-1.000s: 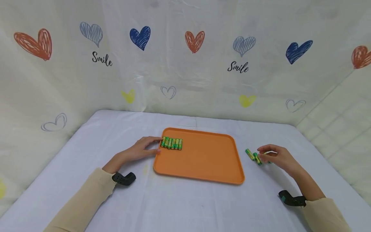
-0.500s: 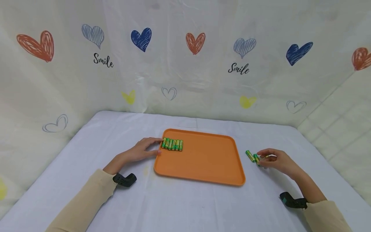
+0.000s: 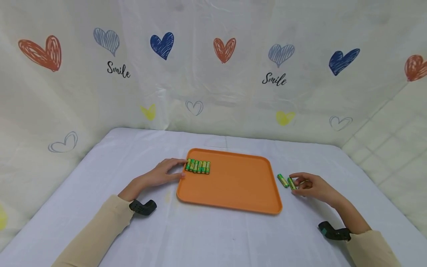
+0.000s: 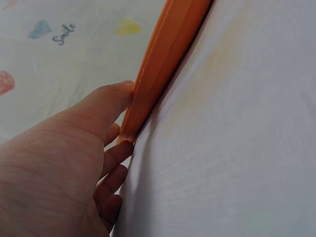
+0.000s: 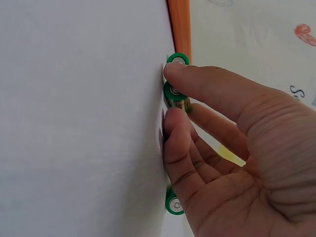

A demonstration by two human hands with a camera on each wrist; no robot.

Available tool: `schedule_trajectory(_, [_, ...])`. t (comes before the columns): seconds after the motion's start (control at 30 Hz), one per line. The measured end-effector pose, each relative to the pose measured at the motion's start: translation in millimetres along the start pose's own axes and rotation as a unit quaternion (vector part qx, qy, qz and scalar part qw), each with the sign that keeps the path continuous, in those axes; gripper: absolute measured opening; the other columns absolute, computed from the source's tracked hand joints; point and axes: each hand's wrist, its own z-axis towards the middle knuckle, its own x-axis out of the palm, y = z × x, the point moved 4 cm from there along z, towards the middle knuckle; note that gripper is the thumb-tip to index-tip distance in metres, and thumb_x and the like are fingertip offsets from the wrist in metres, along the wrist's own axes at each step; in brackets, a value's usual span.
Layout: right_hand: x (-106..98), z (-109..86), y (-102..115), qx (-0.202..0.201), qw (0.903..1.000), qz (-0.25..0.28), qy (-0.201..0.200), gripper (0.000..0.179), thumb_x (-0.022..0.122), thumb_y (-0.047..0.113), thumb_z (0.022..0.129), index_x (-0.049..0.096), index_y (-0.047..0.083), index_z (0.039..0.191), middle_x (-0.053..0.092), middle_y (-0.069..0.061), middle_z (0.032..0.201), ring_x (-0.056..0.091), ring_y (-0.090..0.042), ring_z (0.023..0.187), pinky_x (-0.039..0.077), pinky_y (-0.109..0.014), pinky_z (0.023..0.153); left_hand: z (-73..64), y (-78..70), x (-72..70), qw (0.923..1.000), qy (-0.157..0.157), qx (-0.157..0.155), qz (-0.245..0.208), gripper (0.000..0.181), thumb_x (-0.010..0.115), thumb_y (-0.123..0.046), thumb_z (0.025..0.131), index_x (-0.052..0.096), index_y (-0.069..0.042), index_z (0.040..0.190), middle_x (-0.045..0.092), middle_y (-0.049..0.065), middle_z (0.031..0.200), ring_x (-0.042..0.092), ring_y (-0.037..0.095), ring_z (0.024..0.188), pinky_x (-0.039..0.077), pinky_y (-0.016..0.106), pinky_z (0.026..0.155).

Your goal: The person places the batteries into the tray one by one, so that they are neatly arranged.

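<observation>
An orange tray [image 3: 233,185] lies on the white cloth, with a row of several green-yellow batteries [image 3: 199,167] at its upper left. My left hand [image 3: 160,173] rests at the tray's left rim, thumb and index finger spread beside the row. In the left wrist view the thumb touches the tray wall [image 4: 153,74]. Right of the tray, my right hand [image 3: 313,188] pinches a battery [image 3: 291,183] end to end between thumb and index finger. Another loose battery [image 3: 282,180] lies just left of it. The right wrist view shows a further battery [image 5: 175,203] below the curled fingers.
A white cloth [image 3: 213,237] covers the table. Behind it hangs a pale curtain [image 3: 247,85] printed with hearts and "Smile". Each wrist wears a black band device, such as the left device [image 3: 143,207].
My right hand has closed on a battery and shifted left toward the tray, and the two batteries there have moved left with it. My left hand and the tray have stayed in place.
</observation>
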Motion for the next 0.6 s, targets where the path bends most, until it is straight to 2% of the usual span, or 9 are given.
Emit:
schedule_trajectory(0.2, [0.1,-0.5,3.1,-0.012,0.9999,-0.005,-0.01,0.053,0.077,0.01,0.084,0.053,-0.01,0.127,0.059,-0.012,0.098,0.054,-0.007,0.071,0.047,-0.021,0.063,-1.0,-0.3,0.6,1.0,0.001,-0.002,-0.005,0.063,0.063,-0.042,0.094,0.043,-0.015,0.147,0.042,0.009,0.15,0.028,0.034,0.14,0.018,0.057,0.114])
schedule_trajectory(0.6, [2.0,-0.4,1.8,0.014,0.9996,-0.011,-0.023,0.055,0.08,0.017,0.082,0.054,-0.01,0.122,0.059,-0.01,0.094,0.054,-0.009,0.07,0.047,-0.021,0.064,0.2,1.8,-0.4,1.0,0.0,0.003,-0.008,0.063,0.064,-0.043,0.093,0.044,-0.016,0.147,0.043,0.008,0.15,0.029,0.033,0.14,0.019,0.057,0.114])
